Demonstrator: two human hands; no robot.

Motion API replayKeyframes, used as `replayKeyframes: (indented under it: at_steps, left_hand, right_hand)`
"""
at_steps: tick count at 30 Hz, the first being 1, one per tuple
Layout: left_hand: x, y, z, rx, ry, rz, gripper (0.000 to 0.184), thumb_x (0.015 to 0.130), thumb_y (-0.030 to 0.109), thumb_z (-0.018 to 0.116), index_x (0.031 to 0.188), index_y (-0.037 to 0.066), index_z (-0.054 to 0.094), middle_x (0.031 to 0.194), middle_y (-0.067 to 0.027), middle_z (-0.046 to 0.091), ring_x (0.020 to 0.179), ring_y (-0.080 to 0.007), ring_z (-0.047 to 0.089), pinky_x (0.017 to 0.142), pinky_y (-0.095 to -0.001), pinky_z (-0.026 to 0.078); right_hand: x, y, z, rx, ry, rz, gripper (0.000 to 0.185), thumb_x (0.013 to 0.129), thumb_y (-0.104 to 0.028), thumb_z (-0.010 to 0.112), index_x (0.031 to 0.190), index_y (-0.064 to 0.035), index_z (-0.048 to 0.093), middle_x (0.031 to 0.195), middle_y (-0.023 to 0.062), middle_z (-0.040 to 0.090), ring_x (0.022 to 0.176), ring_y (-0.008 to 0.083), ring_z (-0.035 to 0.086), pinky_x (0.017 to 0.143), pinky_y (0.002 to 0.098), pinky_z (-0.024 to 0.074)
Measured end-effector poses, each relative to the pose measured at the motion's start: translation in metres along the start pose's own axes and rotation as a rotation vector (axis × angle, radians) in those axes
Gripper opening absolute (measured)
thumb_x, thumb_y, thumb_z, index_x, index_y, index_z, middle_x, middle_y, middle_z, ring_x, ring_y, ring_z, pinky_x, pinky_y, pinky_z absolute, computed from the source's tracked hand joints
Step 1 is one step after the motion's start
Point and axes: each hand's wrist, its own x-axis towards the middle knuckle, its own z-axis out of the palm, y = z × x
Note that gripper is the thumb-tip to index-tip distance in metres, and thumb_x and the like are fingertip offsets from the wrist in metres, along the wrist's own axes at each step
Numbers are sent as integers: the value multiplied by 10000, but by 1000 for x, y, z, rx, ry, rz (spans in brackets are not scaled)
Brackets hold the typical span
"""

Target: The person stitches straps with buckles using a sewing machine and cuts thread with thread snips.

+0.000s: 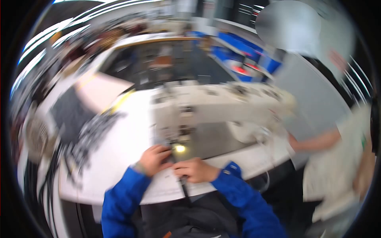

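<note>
A white sewing machine (222, 97) stands on a white table, its small lamp (179, 148) lit beside the needle area. Just in front of the needle area, a narrow dark strip (185, 189) runs between my hands and hangs toward the table's front edge. My left hand (152, 160) has its fingers bent and together at the strip's left side, close under the machine head. From the right, my right hand (197, 170) pinches the same strip with thumb and fingers. Motion blur hides the fingertips and the strip's far end.
On the table's left lie a pile of grey strips (93, 133), a dark cloth piece (73, 113) and a pale pink sheet (104, 92). Black cables (49, 186) hang at the left edge. Another person's arm (317, 142) reaches in at right. Blue bins (238, 51) stand behind.
</note>
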Motion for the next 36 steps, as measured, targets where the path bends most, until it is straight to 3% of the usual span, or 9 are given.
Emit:
replayKeyframes:
  at_steps: [3,13,28,36]
  left_hand:
    - [-5,-2,3,16,16,-39,439,676,300,714,1009,25,636,1049,-122,592,966,-277,546,821,-361,468]
    - [-8,-6,13,91,-37,-77,411,695,323,699,994,47,640,1046,-70,589,999,-222,533,838,-335,449]
    - [-1,3,1,66,-1,-33,442,675,302,723,1013,33,633,1056,-102,591,979,-269,554,833,-353,450]
    - [0,3,3,66,29,-38,457,664,304,732,1018,33,633,1044,-107,590,974,-268,544,876,-374,408]
  right_hand:
    - [13,-11,-9,-49,-33,-4,220,683,-29,624,886,-113,637,951,30,628,726,223,629,611,315,512]
    - [20,-15,-8,-38,-86,27,175,700,-60,684,872,-59,651,949,47,632,684,214,628,585,310,497]
    - [5,-8,-7,18,25,39,104,732,-118,655,826,-81,631,927,3,621,735,200,624,608,308,502]
    - [3,-5,-7,28,21,-3,142,703,-80,674,832,-64,617,915,19,623,701,208,627,581,303,502]
